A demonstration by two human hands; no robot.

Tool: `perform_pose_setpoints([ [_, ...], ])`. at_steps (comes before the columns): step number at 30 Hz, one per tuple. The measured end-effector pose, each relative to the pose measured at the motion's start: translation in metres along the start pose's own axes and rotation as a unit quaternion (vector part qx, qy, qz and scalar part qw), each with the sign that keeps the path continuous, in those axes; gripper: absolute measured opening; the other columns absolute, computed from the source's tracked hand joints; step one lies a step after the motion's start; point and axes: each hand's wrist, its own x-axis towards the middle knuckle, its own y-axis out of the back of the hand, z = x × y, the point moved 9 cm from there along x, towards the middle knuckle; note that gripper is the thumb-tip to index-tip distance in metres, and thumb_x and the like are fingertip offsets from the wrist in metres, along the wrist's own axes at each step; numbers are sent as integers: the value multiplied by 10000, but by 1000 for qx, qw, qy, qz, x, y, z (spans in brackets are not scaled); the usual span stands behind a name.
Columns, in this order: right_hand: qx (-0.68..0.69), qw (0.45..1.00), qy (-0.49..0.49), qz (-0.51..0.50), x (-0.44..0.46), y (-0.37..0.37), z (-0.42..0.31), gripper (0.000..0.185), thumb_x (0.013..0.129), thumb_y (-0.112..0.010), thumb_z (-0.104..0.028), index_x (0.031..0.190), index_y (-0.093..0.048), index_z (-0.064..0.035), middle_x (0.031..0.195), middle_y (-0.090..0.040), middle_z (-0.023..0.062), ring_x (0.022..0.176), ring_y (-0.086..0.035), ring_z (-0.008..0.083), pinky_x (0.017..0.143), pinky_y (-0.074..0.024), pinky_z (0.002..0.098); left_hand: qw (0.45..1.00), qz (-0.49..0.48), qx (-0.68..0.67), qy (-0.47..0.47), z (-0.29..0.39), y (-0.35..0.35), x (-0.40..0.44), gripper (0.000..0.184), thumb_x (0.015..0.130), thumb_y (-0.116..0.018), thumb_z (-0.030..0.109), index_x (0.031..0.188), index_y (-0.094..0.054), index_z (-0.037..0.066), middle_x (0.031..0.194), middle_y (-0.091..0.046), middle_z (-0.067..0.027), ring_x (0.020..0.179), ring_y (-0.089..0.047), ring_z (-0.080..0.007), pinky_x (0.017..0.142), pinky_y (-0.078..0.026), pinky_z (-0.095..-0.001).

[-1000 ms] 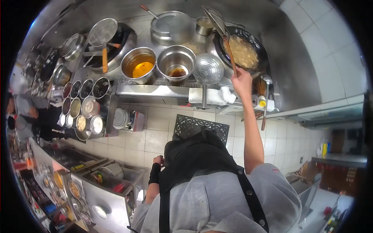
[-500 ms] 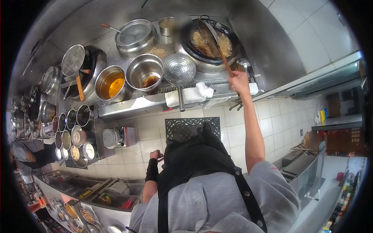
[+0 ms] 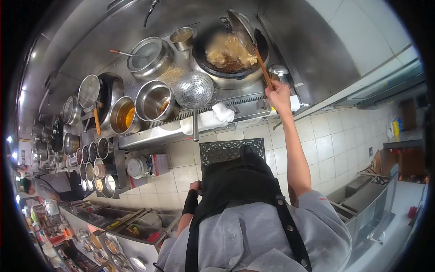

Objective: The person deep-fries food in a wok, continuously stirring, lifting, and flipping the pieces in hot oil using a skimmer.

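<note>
Head view: perforated ladle point(image 3: 194, 90) beside wok point(image 3: 219, 72)

Cannot make out the fingers of the left hand point(image 3: 195, 185), small and dim beside the black apron point(image 3: 235, 186), nor anything in their grip; cannot see the lower handle of the wooden-handled tool point(image 3: 262, 65), covered by the fist of the right hand point(image 3: 278, 97). Can barely trace the upper-left rim of the wok point(image 3: 263, 43), smeared by a hazy blur, nor see the floor mat point(image 3: 217, 147) whole under apron and shoe. Cannot discern the hands of the distant person point(image 3: 54, 183), and lose the grey shirt point(image 3: 265, 226) at the bottom edge.
</note>
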Motion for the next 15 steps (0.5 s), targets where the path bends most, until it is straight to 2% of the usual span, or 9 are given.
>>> perform_pose_setpoints([
  [2, -6, 1000, 5, 26, 4, 17, -8, 334, 692, -607, -96, 990, -701, 20, 660, -637, 196, 625, -651, 300, 607, -477, 389, 1000, 5, -12, 6, 16, -18, -12, 217, 823, -592, 193, 870, -684, 3, 796, -668, -112, 709, -663, -242, 639, -542, -402],
  [5, -17, 999, 0, 41, 26, 24, -2, 291, 702, -590, -71, 953, -693, 36, 649, -628, 202, 581, -624, 297, 581, -463, 391, 982, 28, -150, 110, 24, -44, -23, 174, 823, -589, 191, 849, -661, 34, 769, -614, -88, 692, -604, -233, 629, -504, -417],
  [8, 21, 999, -33, 2, 44, 24, 20, 276, 712, -591, -77, 948, -671, 42, 647, -630, 189, 550, -602, 265, 568, -460, 394, 941, 64, -267, 197, 36, -67, -43, 134, 823, -586, 188, 827, -638, 65, 743, -559, -64, 675, -546, -224, 620, -465, -432],
  [9, 52, 998, -37, -12, 44, 22, 25, 225, 718, -576, -31, 914, -643, 56, 581, -597, 126, 483, -550, 193, 478, -425, 360, 939, 71, -270, 200, 42, -74, -49, 120, 823, -585, 187, 820, -631, 76, 734, -541, -56, 669, -526, -221, 617, -452, -437],
  [10, 117, 990, -65, -43, 43, 18, 32, 206, 719, -568, -9, 902, -635, 55, 570, -576, 100, 472, -530, 167, 449, -401, 338, 938, 77, -276, 194, 48, -78, -55, 128, 812, -595, 189, 825, -647, 73, 749, -564, -60, 680, -552, -222, 611, -459, -430],
  [12, 242, 957, -120, -105, 30, 18, 30, 174, 720, -552, 35, 880, -619, 53, 549, -534, 48, 451, -490, 114, 392, -354, 294, 976, 80, -149, 135, -4, -93, 2, 126, 809, -620, 181, 835, -672, 70, 754, -633, -78, 688, -622, -240, 601, -491, -435],
  [13, 281, 944, -113, -132, 27, 20, 19, 130, 730, -534, 80, 842, -593, 49, 565, -503, 16, 424, -442, 74, 357, -293, 241, 996, 73, -4, 57, 7, -96, 4, 126, 804, -631, 180, 843, -679, 70, 760, -654, -84, 696, -643, -242, 604, -502, -437],
  [14, 287, 937, -120, -157, 27, 19, 16, 128, 736, -538, 75, 848, -595, 55, 573, -510, 23, 422, -443, 74, 357, -299, 243, 988, 64, 142, -23, 18, -103, 6, 129, 800, -642, 179, 852, -686, 70, 766, -674, -89, 704, -664, -244, 607, -512, -438],
  [15, 292, 931, -128, -180, 26, 19, 13, 126, 742, -542, 71, 855, -598, 61, 581, -518, 30, 420, -444, 74, 358, -306, 246, 951, 53, 287, -102, 28, -113, 5, 132, 795, -653, 178, 860, -693, 70, 772, -695, -95, 713, -685, -246, 611, -523, -440],
])
